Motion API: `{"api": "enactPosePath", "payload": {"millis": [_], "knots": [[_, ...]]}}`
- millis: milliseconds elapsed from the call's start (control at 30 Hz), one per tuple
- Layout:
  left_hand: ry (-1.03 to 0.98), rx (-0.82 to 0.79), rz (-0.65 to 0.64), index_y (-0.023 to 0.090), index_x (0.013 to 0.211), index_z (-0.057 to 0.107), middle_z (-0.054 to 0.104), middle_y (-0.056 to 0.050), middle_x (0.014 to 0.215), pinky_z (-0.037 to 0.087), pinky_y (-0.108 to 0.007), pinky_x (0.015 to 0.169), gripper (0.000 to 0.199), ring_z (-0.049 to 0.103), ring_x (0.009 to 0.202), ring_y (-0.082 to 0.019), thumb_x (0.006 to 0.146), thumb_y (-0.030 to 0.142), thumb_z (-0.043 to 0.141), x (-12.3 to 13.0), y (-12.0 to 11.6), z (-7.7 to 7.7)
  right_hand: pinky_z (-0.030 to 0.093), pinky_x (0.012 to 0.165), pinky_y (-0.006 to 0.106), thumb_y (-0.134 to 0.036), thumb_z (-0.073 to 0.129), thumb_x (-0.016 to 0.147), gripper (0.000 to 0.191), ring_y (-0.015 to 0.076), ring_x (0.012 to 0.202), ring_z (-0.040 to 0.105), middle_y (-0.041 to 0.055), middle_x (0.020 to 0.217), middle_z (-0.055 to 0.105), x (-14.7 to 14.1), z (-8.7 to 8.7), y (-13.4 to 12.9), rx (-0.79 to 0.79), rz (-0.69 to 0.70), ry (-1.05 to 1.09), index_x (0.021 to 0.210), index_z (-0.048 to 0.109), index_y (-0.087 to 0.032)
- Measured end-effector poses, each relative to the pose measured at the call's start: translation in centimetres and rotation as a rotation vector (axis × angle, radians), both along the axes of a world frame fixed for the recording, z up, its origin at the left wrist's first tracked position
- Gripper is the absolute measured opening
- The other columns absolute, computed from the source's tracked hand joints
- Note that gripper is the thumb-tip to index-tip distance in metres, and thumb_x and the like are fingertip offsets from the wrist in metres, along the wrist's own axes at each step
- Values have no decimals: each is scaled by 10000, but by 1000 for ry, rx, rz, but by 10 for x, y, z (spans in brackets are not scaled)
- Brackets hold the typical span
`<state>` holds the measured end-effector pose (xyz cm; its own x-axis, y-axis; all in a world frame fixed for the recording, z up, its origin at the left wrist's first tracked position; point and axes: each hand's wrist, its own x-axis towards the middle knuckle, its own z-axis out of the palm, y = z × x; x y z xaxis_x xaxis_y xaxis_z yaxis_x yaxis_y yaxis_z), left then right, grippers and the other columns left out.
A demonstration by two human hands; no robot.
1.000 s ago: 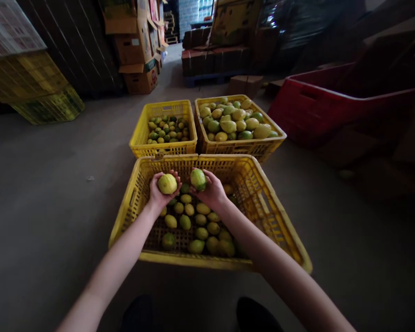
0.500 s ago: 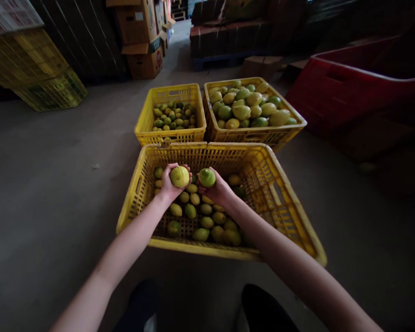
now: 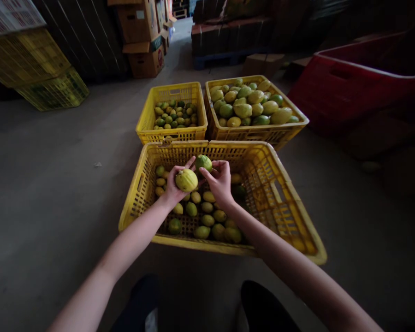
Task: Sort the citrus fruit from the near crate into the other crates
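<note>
Over the near yellow crate (image 3: 290, 193), my left hand (image 3: 172, 190) is closed round a yellow-green lemon (image 3: 186, 180). My right hand (image 3: 220, 181) grips a greener lemon (image 3: 203, 163) between thumb and fingers, just beyond the first one. The fingertips of both hands are close together, and I cannot tell whether they touch. Below them, several smaller green and yellow lemons (image 3: 207, 220) lie spread over the slatted floor of the crate. My hands and forearms hide part of them.
Behind stand two more yellow crates: the left one (image 3: 143, 113) holds small lemons, the right one (image 3: 259, 133) is heaped with larger ones. A red bin (image 3: 335, 87) stands at right. Stacked yellow crates (image 3: 51, 90) and cardboard boxes (image 3: 143, 64) are farther back.
My two hands have come together. The right hand has turned and lifted its green lemon leftward and away from me; the left hand has shifted slightly right with its lemon.
</note>
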<state>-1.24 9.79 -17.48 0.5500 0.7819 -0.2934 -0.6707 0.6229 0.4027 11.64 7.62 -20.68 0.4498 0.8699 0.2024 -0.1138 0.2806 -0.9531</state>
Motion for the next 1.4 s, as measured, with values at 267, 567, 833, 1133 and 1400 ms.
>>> {"api": "enactPosePath", "payload": {"millis": [267,567,833,1133,1400], "knots": [[163,-94,121,143,882,677,697,-40,792,521,-286,790,254,676,828,-194,758,266,491,2,4,-10,271,1131,572,-550,656,772,563,357,1426,242,141,1459,373,-14,3,-20,140,292,-725,1220,528,-234],[139,-166,192,152,896,657,676,-51,743,545,-294,703,366,660,705,-181,906,473,481,4,20,-10,495,973,463,-381,844,597,611,281,1097,612,71,1169,657,-6,11,-18,60,251,-181,1143,609,-241],[87,-243,238,163,1053,638,643,-30,686,504,-238,495,363,611,571,-145,957,404,384,-11,34,-13,568,773,312,-249,852,514,382,164,776,661,-9,837,712,10,11,0,-236,379,503,847,668,-210],[34,-139,124,132,1034,647,665,-72,780,479,-209,488,443,621,644,-147,914,496,424,-14,23,-1,418,324,229,-442,578,836,256,140,426,549,-12,557,601,11,22,-1,-489,379,762,731,539,-212],[101,-194,184,164,1013,660,677,-37,744,494,-236,556,321,610,603,-131,931,322,394,-8,26,-9,423,347,242,-404,399,918,321,169,468,588,36,581,636,20,18,3,-556,318,904,739,562,-193]]}}
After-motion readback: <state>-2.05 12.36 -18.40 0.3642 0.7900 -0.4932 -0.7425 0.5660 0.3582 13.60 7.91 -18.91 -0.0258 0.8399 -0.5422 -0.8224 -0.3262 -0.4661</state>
